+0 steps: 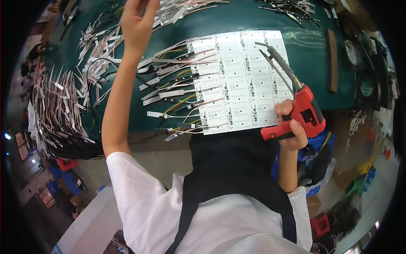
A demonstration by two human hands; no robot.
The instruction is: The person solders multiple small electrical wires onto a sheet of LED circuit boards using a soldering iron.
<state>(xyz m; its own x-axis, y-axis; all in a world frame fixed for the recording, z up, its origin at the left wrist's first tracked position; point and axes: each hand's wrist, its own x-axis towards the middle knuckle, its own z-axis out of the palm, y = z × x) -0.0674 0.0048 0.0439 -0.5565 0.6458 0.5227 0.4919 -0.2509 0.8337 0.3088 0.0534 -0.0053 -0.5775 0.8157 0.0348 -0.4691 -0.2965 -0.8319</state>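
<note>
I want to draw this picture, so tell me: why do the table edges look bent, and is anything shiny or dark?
In the head view, the fisheye lens bends straight edges, so the green table curves near the rim. The corners go black. The white circuit panel looks bright, and a pale sheen sits on the table by the red soldering gun in the right hand. The raised left hand looks slightly soft.

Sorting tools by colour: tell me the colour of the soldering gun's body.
Red with black parts, on the soldering gun held in the right hand; the head view shows it.

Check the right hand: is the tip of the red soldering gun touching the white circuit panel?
Cannot tell: the right hand holds the red soldering gun with its tip over the white circuit panel, but contact is not clear.
</note>
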